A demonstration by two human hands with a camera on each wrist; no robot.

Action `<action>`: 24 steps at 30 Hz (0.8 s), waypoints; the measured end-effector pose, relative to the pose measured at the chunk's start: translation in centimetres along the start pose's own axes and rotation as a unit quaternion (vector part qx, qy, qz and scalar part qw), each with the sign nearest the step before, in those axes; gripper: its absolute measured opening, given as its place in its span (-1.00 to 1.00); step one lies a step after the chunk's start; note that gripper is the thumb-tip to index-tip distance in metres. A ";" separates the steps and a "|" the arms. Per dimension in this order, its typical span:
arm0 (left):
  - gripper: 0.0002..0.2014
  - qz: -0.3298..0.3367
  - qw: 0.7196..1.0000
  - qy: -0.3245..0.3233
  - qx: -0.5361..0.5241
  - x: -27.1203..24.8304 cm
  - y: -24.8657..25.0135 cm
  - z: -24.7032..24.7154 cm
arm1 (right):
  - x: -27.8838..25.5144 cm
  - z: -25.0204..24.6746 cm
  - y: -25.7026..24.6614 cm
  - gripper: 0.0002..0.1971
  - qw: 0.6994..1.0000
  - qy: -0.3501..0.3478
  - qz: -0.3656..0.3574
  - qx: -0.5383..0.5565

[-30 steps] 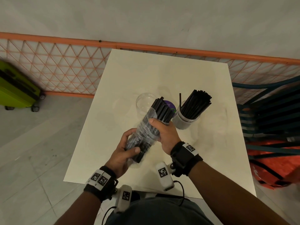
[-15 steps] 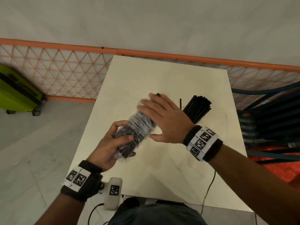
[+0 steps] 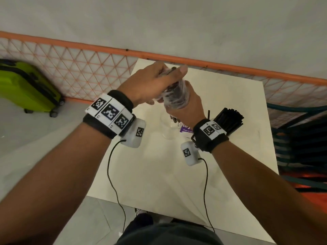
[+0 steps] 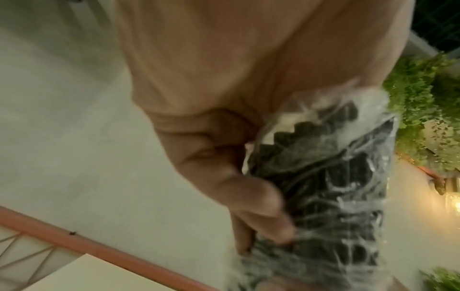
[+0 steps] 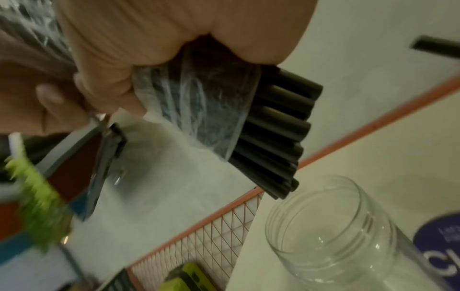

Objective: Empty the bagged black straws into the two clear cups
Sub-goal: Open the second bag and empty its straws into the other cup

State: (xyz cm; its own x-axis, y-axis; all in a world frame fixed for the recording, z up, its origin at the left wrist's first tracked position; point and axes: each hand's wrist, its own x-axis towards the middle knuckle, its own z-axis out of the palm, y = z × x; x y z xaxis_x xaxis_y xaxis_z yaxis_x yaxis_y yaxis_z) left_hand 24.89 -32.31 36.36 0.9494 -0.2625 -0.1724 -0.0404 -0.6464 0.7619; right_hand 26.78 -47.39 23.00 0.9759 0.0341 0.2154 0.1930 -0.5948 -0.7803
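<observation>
A clear plastic bag of black straws [image 3: 174, 96] is held nearly upright, mouth down, above the empty clear cup [image 3: 168, 129]. My left hand [image 3: 155, 82] grips the bag's upper end. Lower down, my right hand [image 3: 187, 108] is wrapped round the bag near its mouth. In the right wrist view, black straw ends [image 5: 278, 128] stick out of the bag just above the empty cup [image 5: 331, 236]. The left wrist view shows my fingers [image 4: 248, 196] curled on the crinkled bag [image 4: 336, 196]. A second cup, filled with black straws [image 3: 228, 121], stands to the right.
The cups stand on a white table [image 3: 177, 183]. A purple-labelled item [image 3: 186, 129] lies between them. An orange mesh fence [image 3: 88, 71] runs behind the table, a green suitcase [image 3: 26, 85] stands at the left, and stacked chairs [image 3: 300, 138] are at the right.
The bag has gone from slanting low over the table to nearly upright, mouth down over the empty cup. My left hand rose to its top end; my right hand now grips near the mouth.
</observation>
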 end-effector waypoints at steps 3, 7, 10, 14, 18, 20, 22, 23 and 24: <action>-0.45 0.036 0.998 -0.034 -0.040 1.0 1.1 0.8 | -0.1 -0.9 1.0 -0.49 0.991 0.064 0.032 0.116; -0.34 -0.013 0.988 -0.068 -0.139 3.0 1.6 2.2 | 0.5 -1.0 1.2 -0.55 0.969 0.102 0.081 0.210; -0.26 -0.058 0.978 -0.043 -0.195 4.9 0.3 3.2 | 1.0 -0.6 1.5 -0.55 0.941 0.131 0.118 0.288; -0.27 -0.079 0.969 -0.021 -0.234 6.6 -2.4 3.5 | 1.3 0.7 2.6 -0.49 0.897 0.157 0.180 0.371; -0.37 -0.081 0.970 0.023 -0.227 5.6 -5.3 3.3 | 1.4 2.4 4.1 -0.40 0.855 0.184 0.251 0.414; -0.44 -0.090 0.970 0.025 -0.224 4.2 -6.8 3.4 | 1.4 2.9 4.4 -0.37 0.851 0.191 0.268 0.409; -0.51 -0.094 0.971 0.017 -0.220 2.4 -8.4 3.8 | 1.3 3.4 4.7 -0.31 0.856 0.190 0.271 0.397; -0.57 -0.095 0.972 0.012 -0.215 1.4 -9.1 4.0 | 1.3 3.6 4.8 -0.29 0.862 0.187 0.268 0.388; -0.63 -0.095 0.973 0.008 -0.211 0.4 -9.9 4.2 | 1.4 3.7 4.9 -0.29 0.869 0.183 0.266 0.376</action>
State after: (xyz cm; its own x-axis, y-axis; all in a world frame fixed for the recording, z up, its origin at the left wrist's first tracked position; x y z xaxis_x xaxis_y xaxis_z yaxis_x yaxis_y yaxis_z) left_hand 24.40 -29.02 26.07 0.9317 -0.1538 -0.3291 0.2656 -0.3299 0.9059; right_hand 29.46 -47.28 17.27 0.8761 -0.4245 -0.2286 -0.1301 0.2484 -0.9599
